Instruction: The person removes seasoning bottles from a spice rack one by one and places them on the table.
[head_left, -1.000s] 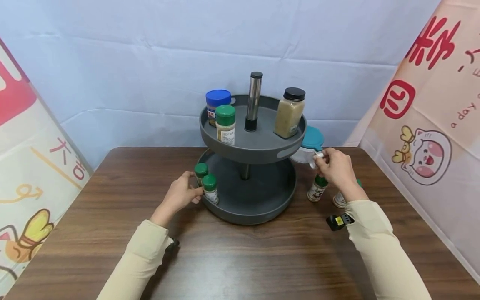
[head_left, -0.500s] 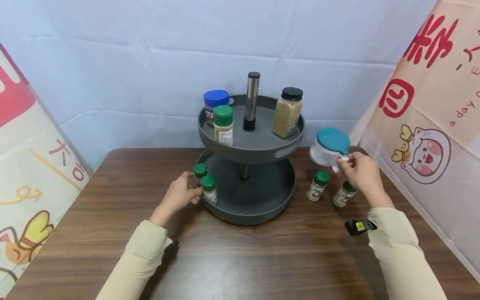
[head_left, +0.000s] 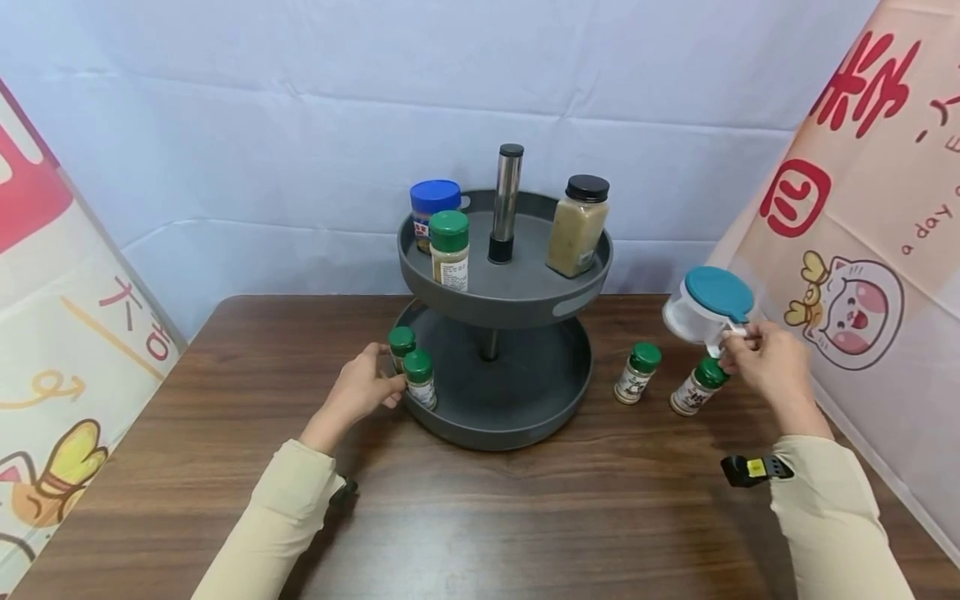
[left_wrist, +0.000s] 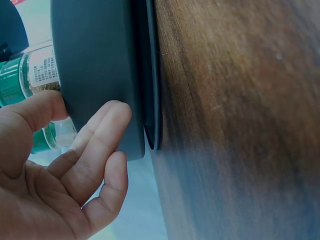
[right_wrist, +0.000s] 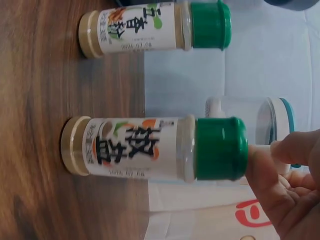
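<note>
My right hand [head_left: 772, 358] pinches the small white handle of a clear seasoning jar [head_left: 692, 318] with a teal lid [head_left: 720, 290], held up at the table's right side. In the right wrist view, thumb and fingers meet at the handle, and the jar [right_wrist: 245, 117] shows partly behind a green-capped shaker [right_wrist: 135, 147]. My left hand [head_left: 358, 385] touches the left side of the lower tray [head_left: 487, 433] of a dark grey two-tier stand. Seen from the left wrist, fingertips [left_wrist: 119, 112] lie against the tray's outer wall [left_wrist: 95, 50], the thumb at its rim.
Two green-capped shakers [head_left: 420, 382] stand inside the lower tray's left edge. The upper tray [head_left: 502, 310] bears a blue-lidded jar [head_left: 435, 200], a green-capped bottle [head_left: 450, 250] and a black-lidded square jar [head_left: 577, 229]. Two more shakers [head_left: 632, 377] stand right of the stand on the wooden table [head_left: 480, 517].
My right hand has carried the teal-lidded jar rightward from beside the stand, uncovering the two shakers on the table. The left hand stays at the lower tray.
</note>
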